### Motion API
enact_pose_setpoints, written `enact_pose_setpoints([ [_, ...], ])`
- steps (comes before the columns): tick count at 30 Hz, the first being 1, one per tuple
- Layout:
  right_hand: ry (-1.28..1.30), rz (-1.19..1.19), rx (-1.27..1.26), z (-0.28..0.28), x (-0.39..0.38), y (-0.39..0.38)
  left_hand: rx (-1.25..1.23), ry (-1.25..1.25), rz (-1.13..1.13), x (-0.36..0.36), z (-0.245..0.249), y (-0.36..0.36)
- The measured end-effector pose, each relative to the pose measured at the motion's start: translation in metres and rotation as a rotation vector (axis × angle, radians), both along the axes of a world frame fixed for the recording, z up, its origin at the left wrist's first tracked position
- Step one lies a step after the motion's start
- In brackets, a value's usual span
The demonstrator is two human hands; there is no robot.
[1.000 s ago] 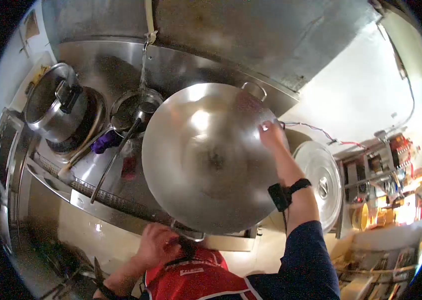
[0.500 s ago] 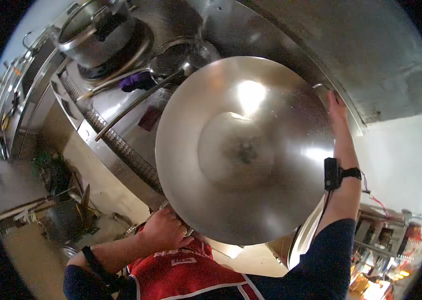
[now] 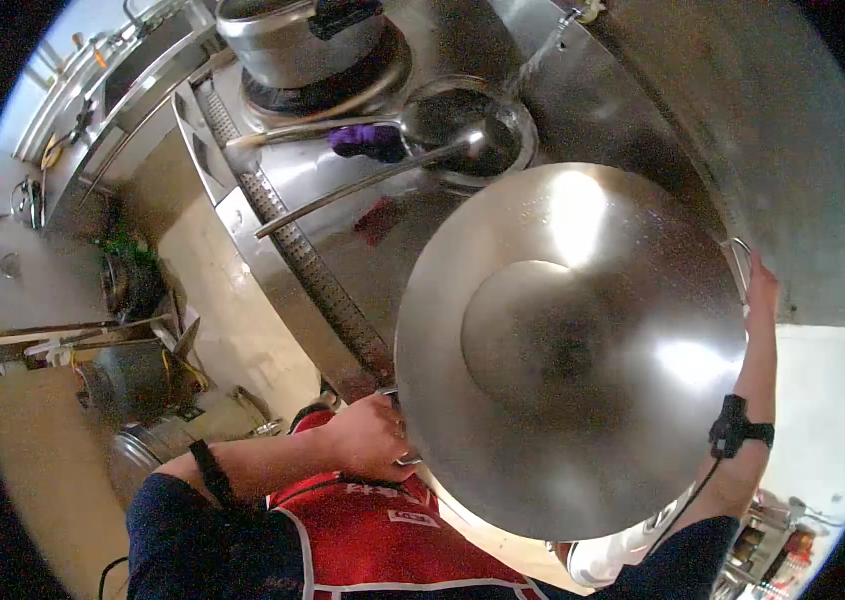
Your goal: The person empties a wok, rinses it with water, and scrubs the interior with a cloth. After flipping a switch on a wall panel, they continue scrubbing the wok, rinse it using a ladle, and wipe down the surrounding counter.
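Note:
A large, shiny metal wok fills the middle right of the view, its inside facing up toward me. My left hand is wrapped round the loop handle on its near left side, close to my red apron. At the far right rim, my right hand holds the other loop handle. The wok looks bare inside, with bright reflections and a darker patch at its centre.
Beyond lies a steel stove counter with a lidded pot on a burner. A ladle and a strainer with a purple cloth rest there. Water runs from a tap. A steel wall stands at the right.
The wok has shifted right and down in the view, with both my hands still on its handles. More of the counter, the strainer and the running tap now shows.

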State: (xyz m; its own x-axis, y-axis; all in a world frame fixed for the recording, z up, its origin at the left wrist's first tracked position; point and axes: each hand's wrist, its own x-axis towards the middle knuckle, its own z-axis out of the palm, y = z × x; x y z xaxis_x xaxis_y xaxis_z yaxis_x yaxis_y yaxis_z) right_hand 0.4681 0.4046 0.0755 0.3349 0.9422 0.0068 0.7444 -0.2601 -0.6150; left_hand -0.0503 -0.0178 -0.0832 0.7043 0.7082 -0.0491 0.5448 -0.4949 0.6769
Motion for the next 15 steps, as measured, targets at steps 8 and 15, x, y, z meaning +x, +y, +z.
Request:
enact_pose_setpoints([
  [8, -0.429, 0.044, 0.186, 0.058, -0.036, -0.011, 0.101, -0.187, 0.013, -0.054, -0.016, 0.008],
  [15, -0.886, 0.055, -0.016, 0.097, -0.079, -0.003, 0.119, -0.34, -0.034, -0.104, -0.045, 0.023],
])
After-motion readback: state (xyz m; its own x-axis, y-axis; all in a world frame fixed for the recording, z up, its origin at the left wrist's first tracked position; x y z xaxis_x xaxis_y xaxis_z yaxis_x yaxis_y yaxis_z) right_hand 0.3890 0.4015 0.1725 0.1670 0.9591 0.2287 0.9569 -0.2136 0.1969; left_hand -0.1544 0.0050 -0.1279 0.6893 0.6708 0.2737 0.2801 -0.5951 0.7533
